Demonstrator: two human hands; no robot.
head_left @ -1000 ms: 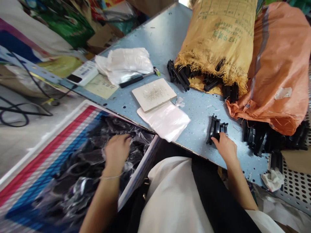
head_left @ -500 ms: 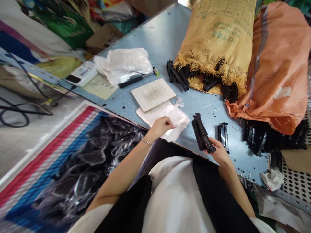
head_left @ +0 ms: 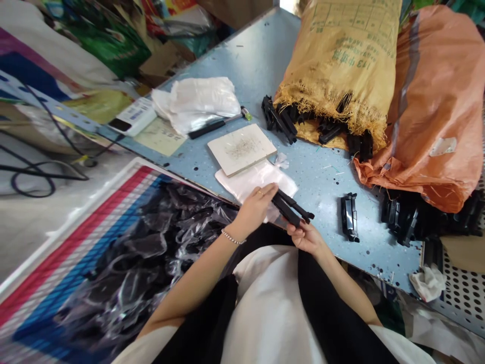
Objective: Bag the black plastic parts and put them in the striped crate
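My right hand (head_left: pixel 307 237) grips the lower end of a long black plastic part (head_left: pixel 288 208), holding it at a slant over the table's front edge. My left hand (head_left: pixel 254 211) is closed at the part's upper left end, and clear plastic of a thin bag (head_left: pixel 273 217) shows below its fingers. How far the bag wraps the part is hard to see. Behind my left hand lies a stack of clear plastic bags (head_left: pixel 242 183), weighed down by a pale flat board (head_left: pixel 242 147). One more black part (head_left: pixel 349 217) lies alone to the right on the table.
A yellow woven sack (head_left: pixel 341 55) and an orange sack (head_left: pixel 435 111) spill black parts onto the blue table (head_left: pixel 261 45). At lower left, a striped crate (head_left: pixel 76 242) holds many bagged black pieces. A white bundle (head_left: pixel 204 98) and a black-handled tool (head_left: pixel 207 129) lie farther back.
My left hand came up from the crate to the bag stack, then to the black part. My right hand lifted that part off the table and carried it left.
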